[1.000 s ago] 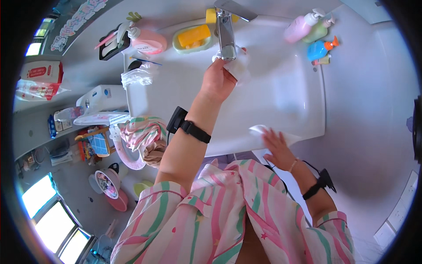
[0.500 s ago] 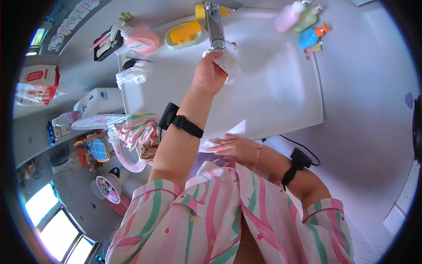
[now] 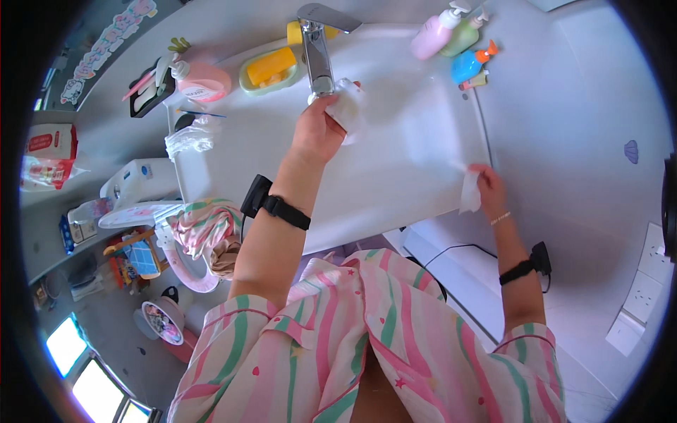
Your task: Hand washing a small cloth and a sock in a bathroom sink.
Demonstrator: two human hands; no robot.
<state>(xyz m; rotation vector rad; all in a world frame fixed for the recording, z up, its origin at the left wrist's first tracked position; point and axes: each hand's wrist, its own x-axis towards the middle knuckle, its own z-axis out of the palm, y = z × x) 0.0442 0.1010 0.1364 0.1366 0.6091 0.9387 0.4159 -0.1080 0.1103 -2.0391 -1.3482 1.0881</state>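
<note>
My left hand (image 3: pixel 319 132) is closed on a crumpled white cloth or tissue (image 3: pixel 350 111), just below the spout of the chrome faucet (image 3: pixel 319 63). Over at the right front corner of the white sink (image 3: pixel 247 162), my right hand (image 3: pixel 489 189) pinches a thin white sheet, like a tissue (image 3: pixel 470 192), that hangs down by the rim. Motion slightly blurs its upper edge. Whether water runs from the spout, I cannot tell.
Along the back rim stand a pink bottle (image 3: pixel 204 81), a soap dish (image 3: pixel 247 83) with a yellow sponge (image 3: pixel 272 66), and several pump bottles, one blue (image 3: pixel 467 65). White crumpled plastic (image 3: pixel 189 137) lies on the left rim. Striped clothing (image 3: pixel 204 224) lies beyond it.
My right hand has swung from the front edge of the sink out to its right corner, with the white sheet in it. My left hand stays under the faucet. The whole view has shifted slightly.
</note>
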